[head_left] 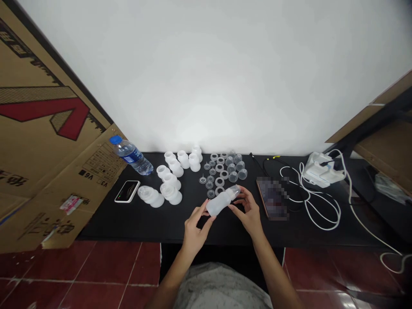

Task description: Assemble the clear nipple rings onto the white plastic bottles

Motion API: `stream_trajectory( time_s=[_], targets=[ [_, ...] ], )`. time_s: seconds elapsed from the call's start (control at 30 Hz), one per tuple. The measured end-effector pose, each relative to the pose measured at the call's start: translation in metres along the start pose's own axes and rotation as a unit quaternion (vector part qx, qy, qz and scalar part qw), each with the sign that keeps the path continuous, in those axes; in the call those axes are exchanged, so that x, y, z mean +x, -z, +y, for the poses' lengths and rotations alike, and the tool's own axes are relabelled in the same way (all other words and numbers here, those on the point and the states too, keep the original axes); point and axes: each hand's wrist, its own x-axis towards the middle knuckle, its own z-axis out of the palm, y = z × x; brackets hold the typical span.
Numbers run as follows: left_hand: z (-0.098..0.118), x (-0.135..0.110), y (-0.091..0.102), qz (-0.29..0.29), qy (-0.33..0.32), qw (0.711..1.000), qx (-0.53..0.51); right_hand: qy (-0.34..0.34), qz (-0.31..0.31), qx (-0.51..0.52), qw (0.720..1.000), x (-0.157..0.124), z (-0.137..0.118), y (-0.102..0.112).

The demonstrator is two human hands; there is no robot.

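I see a frosted feeding bottle [217,204] tilted over the table [128,223], the left hand [195,224] curled closed on its base, the right hand [251,212] seemingly pinching its clear cap [234,191]; beyond lie domed caps [233,177], and leftward, white bottles [175,168]

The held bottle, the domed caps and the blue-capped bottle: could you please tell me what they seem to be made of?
Held bottle: likely plastic, possibly silicone, with a satin finish; it looks milky.
Domed caps: probably glossy plastic; they are see-through with small highlights.
Blue-capped bottle: likely thin, shiny plastic; it is see-through near its base.
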Motion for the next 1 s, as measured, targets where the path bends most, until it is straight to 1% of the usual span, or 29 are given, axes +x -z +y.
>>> stream_trajectory(
  time_s=[0.13,0.27,0.43,0.63,0.87,0.93,1.0],
  targets=[
    [0.0,-0.001,0.0,-0.001,-0.002,1.0,0.0,0.002,-0.005,-0.005,1.0,0.0,0.001,0.0],
    [-0.003,-0.002,0.0,0.011,-0.003,1.0,-0.002,0.006,-0.005,-0.011,1.0,-0.001,0.0,-0.001],
    [-0.009,-0.005,-0.002,0.015,0.009,1.0,-0.003,0.007,-0.005,-0.011,1.0,-0.002,-0.001,-0.001],
    [-0.011,-0.006,-0.002,-0.011,0.013,1.0,-0.007,0.007,-0.011,-0.001,1.0,-0.003,0.0,0.0],
    [-0.012,-0.007,-0.002,-0.021,0.009,1.0,0.0,-0.002,-0.012,0.01,1.0,-0.003,-0.001,-0.002],
    [-0.01,-0.005,-0.002,-0.031,0.008,0.999,0.001,-0.002,-0.005,0.029,1.0,-0.004,0.0,-0.005],
    [-0.007,-0.003,-0.003,-0.042,0.005,0.999,0.006,-0.006,0.003,0.074,0.997,-0.004,0.0,-0.008]
  ],
)
